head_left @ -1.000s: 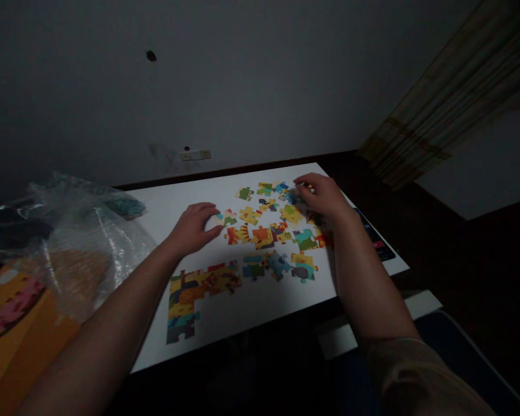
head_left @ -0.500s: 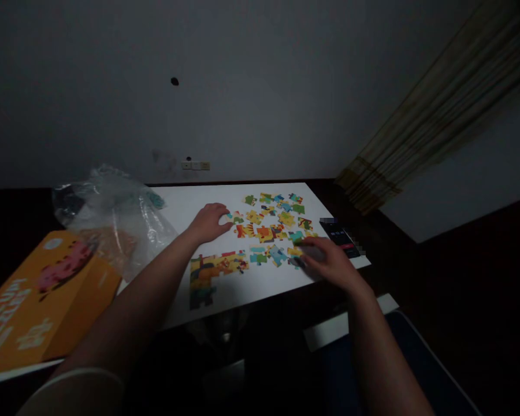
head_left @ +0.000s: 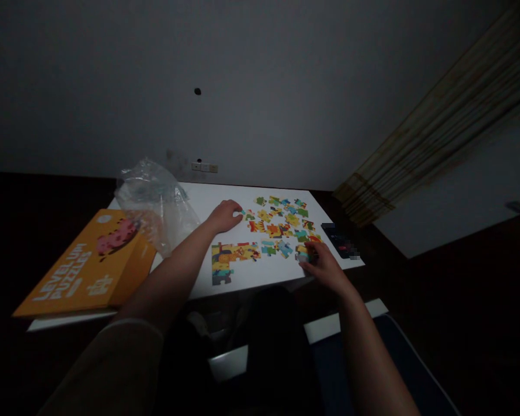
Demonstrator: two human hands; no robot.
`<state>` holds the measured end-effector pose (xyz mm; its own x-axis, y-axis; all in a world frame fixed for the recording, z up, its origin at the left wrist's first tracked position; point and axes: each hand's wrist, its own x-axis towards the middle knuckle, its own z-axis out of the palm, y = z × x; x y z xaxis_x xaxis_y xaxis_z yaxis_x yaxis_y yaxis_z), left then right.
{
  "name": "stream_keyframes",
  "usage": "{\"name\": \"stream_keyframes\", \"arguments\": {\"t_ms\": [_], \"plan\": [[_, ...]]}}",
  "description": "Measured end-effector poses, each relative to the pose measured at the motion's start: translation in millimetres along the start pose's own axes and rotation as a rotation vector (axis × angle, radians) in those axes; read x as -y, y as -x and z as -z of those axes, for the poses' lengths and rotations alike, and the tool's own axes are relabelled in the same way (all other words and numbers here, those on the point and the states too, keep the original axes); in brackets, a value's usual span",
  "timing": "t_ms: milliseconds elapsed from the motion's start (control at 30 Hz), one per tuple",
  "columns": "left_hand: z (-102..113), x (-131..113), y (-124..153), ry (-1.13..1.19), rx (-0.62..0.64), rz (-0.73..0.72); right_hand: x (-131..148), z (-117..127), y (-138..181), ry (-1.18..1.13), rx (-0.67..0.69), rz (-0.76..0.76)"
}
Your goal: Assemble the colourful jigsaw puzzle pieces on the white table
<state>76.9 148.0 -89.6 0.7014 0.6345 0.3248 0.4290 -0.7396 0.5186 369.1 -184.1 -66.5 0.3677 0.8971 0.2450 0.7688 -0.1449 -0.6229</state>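
On the white table, my left hand point(head_left: 226, 216) is at the left edge of the loose pieces, its thumb and fingertips closed at the side of a pale teal puzzle piece point(head_left: 248, 215). My right hand point(head_left: 326, 267) grips a yellow and grey-blue puzzle piece point(head_left: 302, 253) at the near right, fingers above and thumb below; part of it is hidden. Several pieces joined in an L-shaped corner point(head_left: 222, 263) lie between my arms. Light-blue pieces point(head_left: 283, 248) are to the right of it. Orange pieces point(head_left: 277, 230) and green ones point(head_left: 303, 213) lie farther back.
An orange puzzle box point(head_left: 86, 260) stands at the left with a crumpled clear plastic bag point(head_left: 156, 196) against it. A dark phone point(head_left: 335, 240) lies at the table's right edge. Behind are a wall with sockets point(head_left: 205, 167) and a curtain point(head_left: 372, 190).
My right hand has drawn slightly nearer with its fingers around the yellow and grey-blue piece. My left hand stays by the pale teal piece. The whole view has shifted, showing more of the box.
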Motion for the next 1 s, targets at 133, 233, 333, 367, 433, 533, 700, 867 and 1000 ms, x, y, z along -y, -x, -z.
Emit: {"name": "stream_keyframes", "arguments": {"t_ms": [133,233,333,367,433,533,700,867,1000], "plan": [[-1.6,0.5,-1.6,0.002,0.008,0.019,37.8,-14.8,8.1,-0.207,-0.023,-0.039],[-1.9,0.0,-2.0,-0.003,0.009,0.033,78.5,-45.6,16.4,-0.336,0.137,0.034],[-1.5,-1.2,-1.2,-0.009,0.008,0.044,112.7,-80.9,20.6,-0.359,0.252,0.151],[-1.3,-1.7,-0.8,-0.01,0.008,0.048,120.5,-91.1,20.6,-0.357,0.261,0.172],[-1.2,-2.7,-0.2,-0.012,0.008,0.054,130.4,-106.9,19.1,-0.337,0.26,0.194],[-1.6,-3.6,0.1,-0.011,0.002,0.061,135.9,-118.9,15.6,-0.295,0.245,0.211],[-2.2,-3.6,-0.5,-0.008,0.0,0.055,139.1,-120.7,12.1,-0.213,0.257,0.269],[-2.3,-2.6,-1.2,-0.011,0.005,0.039,144.8,-118.0,11.0,-0.073,0.265,0.352],[-2.7,-2.1,-1.8,-0.016,0.005,0.037,150.7,-113.6,17.0,0.041,0.239,0.451]]}}
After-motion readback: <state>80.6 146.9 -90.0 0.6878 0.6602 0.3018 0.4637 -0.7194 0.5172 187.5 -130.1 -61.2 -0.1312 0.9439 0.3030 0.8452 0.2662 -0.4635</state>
